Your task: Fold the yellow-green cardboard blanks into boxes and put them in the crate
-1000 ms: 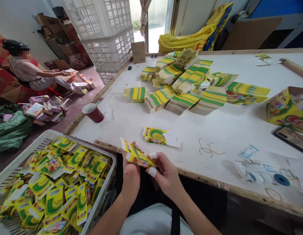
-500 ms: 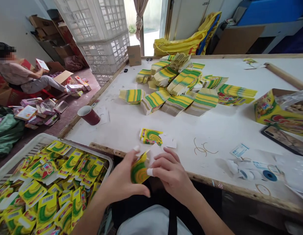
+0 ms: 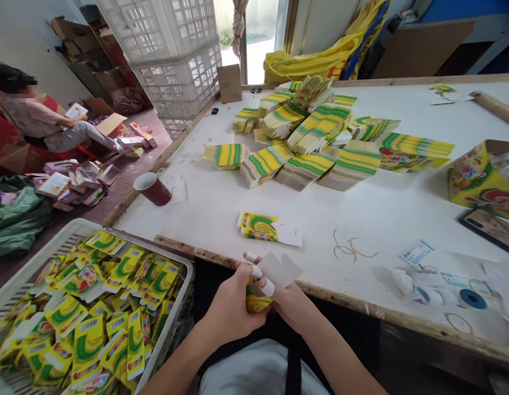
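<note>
Between both hands, over the table's front edge, is a small yellow-green carton point(image 3: 257, 300) with a white flap standing up from it. My left hand point(image 3: 233, 302) is closed round its left side, a white-covered thumb and finger near its top. My right hand point(image 3: 293, 304) grips the carton from the right, partly hidden behind the flap, with a white-wrapped fingertip against it. Just beyond lies another flat carton point(image 3: 260, 226), its white flaps pointing right. At my left, a white plastic basket point(image 3: 187, 263) holds many folded yellow-green cartons.
Stacks of flattened cartons point(image 3: 320, 129) cover the table's far middle. A dark red cup point(image 3: 153, 189) stands at left. Rubber bands point(image 3: 348, 247), a phone point(image 3: 488, 233) and a tape roll point(image 3: 472, 299) lie at right. Another person point(image 3: 40, 118) sits at far left by a pile of boxes.
My hands have come closer together round the carton, and its white flap now stands up in plain sight. The view has shifted slightly. The carton on the table remains in place.
</note>
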{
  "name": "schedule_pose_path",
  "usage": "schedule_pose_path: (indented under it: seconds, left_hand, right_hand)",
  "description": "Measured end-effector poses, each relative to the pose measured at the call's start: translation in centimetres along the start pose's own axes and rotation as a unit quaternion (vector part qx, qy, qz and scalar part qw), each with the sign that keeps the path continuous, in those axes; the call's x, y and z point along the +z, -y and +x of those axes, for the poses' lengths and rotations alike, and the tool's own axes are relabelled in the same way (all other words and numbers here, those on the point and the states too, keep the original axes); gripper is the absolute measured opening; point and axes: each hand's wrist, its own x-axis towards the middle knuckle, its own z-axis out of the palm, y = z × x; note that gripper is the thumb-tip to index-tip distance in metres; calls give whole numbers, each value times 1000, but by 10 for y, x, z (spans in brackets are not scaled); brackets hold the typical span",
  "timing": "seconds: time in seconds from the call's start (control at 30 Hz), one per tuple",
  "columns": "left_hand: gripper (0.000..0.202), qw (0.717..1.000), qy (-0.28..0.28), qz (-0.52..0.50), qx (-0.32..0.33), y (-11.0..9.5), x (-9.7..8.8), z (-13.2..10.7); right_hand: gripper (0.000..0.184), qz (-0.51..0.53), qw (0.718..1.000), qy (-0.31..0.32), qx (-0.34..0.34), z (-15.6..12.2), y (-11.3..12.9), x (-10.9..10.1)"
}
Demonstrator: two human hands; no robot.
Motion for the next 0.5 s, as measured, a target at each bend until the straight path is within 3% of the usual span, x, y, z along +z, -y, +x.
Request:
schedule_pose_path:
  seconds: [0.1, 0.23, 0.3, 0.43, 0.5]
  left_hand:
    - [54, 999, 30, -14, -43, 0, -6, 4]
    - [57, 1000, 4, -1, -16, 5, -7, 9]
    - [54, 1000, -26, -3, -13, 6, -4, 8]
    - [61, 995, -83, 38, -51, 4, -2, 1]
    - [54, 992, -85, 57, -68, 2, -6, -1]
  right_hand:
    - [64, -162, 982, -28, -92, -3, -2, 0]
    - [59, -390, 886, 17, -249, -6, -7, -3]
    - [56, -421, 856, 20, -300, -4, -10, -6]
    - [49, -409, 848, -52, -333, 0, -5, -15]
    - [51, -429, 836, -47, -337, 0, 0, -19]
